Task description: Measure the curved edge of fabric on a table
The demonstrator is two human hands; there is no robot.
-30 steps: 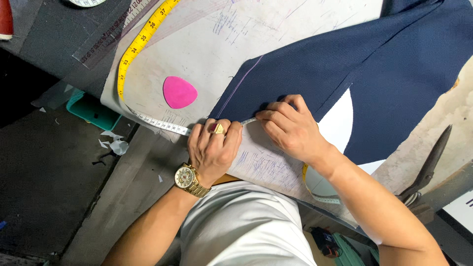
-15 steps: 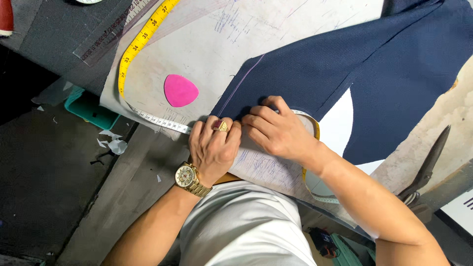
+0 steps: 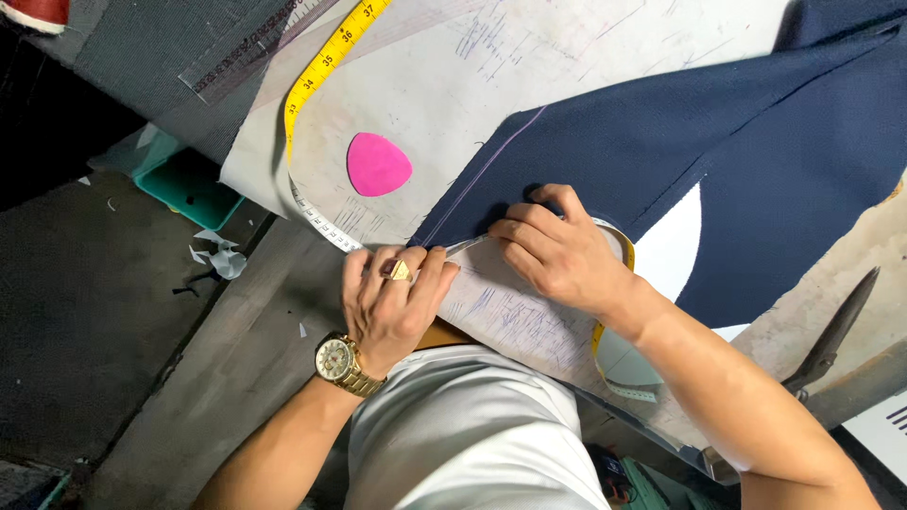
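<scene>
Now your left hand (image 3: 392, 302) lies flat on the tape measure (image 3: 321, 222) at lower centre; your right hand (image 3: 557, 250) pinches woven navy fabric's (image 3: 661, 132) pointed corner.

We are seeing a pink rounded piece of tailor's chalk (image 3: 378, 163) lying on the paper, dark metal shears (image 3: 836, 332) resting at the table edge, and a green plastic bin (image 3: 184, 184) standing below.

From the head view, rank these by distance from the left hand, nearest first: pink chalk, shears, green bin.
Measured from the left hand:
1. Pink chalk, on the paper pattern just beyond the fingers.
2. Green bin, below the table edge, off to the outer side.
3. Shears, far across, past the right hand.
</scene>
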